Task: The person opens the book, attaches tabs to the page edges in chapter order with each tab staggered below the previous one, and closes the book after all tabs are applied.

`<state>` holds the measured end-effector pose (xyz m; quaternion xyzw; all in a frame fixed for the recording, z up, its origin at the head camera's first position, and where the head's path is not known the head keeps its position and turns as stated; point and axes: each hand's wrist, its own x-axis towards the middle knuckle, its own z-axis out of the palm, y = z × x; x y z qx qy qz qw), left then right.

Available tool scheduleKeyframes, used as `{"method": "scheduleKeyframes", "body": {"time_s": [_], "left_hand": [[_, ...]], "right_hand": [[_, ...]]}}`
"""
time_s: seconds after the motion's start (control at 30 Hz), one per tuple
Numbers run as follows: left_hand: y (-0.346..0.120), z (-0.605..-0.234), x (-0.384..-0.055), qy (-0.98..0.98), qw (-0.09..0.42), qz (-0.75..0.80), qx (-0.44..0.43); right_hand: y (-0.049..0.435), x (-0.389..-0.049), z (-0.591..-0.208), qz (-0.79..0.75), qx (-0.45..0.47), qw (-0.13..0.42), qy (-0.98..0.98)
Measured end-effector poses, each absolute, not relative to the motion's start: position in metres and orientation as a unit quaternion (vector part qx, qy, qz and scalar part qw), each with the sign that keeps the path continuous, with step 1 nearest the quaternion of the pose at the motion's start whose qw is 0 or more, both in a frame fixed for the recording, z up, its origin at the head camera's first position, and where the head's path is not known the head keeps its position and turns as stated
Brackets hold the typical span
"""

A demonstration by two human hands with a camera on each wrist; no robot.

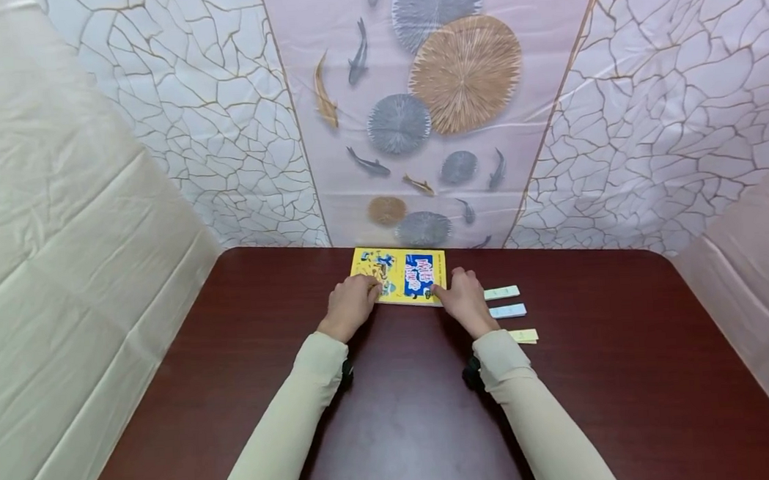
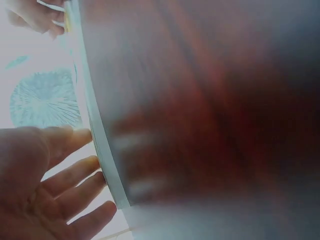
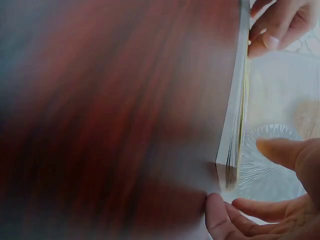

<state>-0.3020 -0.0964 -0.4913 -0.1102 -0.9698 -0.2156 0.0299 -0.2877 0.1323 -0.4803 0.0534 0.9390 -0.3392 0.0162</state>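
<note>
A yellow picture book (image 1: pixel 396 277) with a blue title panel lies at the far edge of the dark brown table (image 1: pixel 395 415). My left hand (image 1: pixel 350 301) is at its left end; in the left wrist view the fingertips (image 2: pixel 102 180) reach the book's edge, spread and only slightly bent. At the opposite end is my right hand (image 1: pixel 464 299). Its thumb (image 3: pixel 280 150) hovers a little over the cover, while the other fingers (image 3: pixel 220 215) are right at the book's near corner. Page edges (image 3: pixel 232 160) show there.
Beside the right forearm lie three small paper strips: a green one (image 1: pixel 503 292), a light blue one (image 1: pixel 509 311) and a yellow one (image 1: pixel 525 335). A patterned cloth wall (image 1: pixel 232 132) rises behind the table, with pale cloth (image 1: pixel 94 250) on the left.
</note>
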Motion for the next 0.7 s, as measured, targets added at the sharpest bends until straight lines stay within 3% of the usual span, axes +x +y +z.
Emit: {"method": "scheduleKeyframes", "body": {"time_s": [0.17, 0.3, 0.5, 0.7], "left_hand": [[-0.091, -0.488, -0.315, -0.97, 0.066, -0.219, -0.083], [-0.093, -0.49, -0.325, -0.953, 0.06, -0.294, -0.046], [-0.103, -0.484, -0.353, -0.911, 0.011, -0.412, 0.012], [-0.113, -0.482, -0.369, -0.913, -0.027, -0.403, 0.062]], "right_hand": [[0.131, -0.293, -0.485, -0.349, 0.072, 0.026, 0.934], [0.125, -0.292, -0.488, -0.338, 0.084, 0.026, 0.937], [0.12, -0.289, -0.489, -0.332, 0.099, 0.024, 0.938], [0.116, -0.289, -0.488, -0.33, 0.1, 0.025, 0.938]]}}
